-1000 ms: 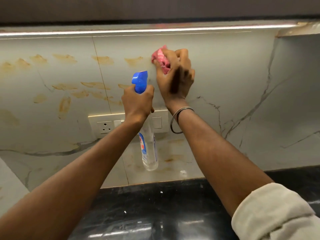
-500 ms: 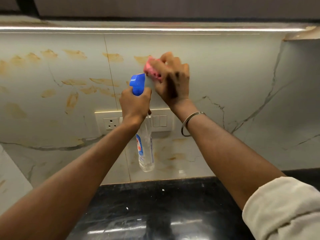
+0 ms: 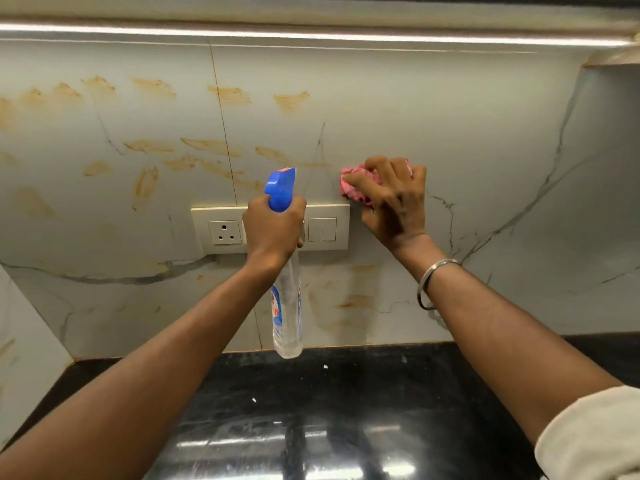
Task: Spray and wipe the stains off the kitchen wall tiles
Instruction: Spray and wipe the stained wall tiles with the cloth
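Wiping: right hand (image 3: 394, 206), fingers curled, presses crumpled pink cloth (image 3: 354, 189) against pale marbled wall tile (image 3: 485, 150).
Gripping: left hand (image 3: 273, 232) wraps blue-capped clear plastic spray bottle (image 3: 286, 306) at its neck.

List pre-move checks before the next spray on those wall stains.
1. Left hand grips clear plastic spray bottle with blue head: ok.
2. Right hand holds crumpled pink cloth against grey marbled tile: ok.
3. Orange-brown stains gone: not ok, many show left of cloth.
4. Cream socket-and-switch plate clear of spray: not ok, directly behind bottle.
5. Liquid left in bottle: cannot tell.
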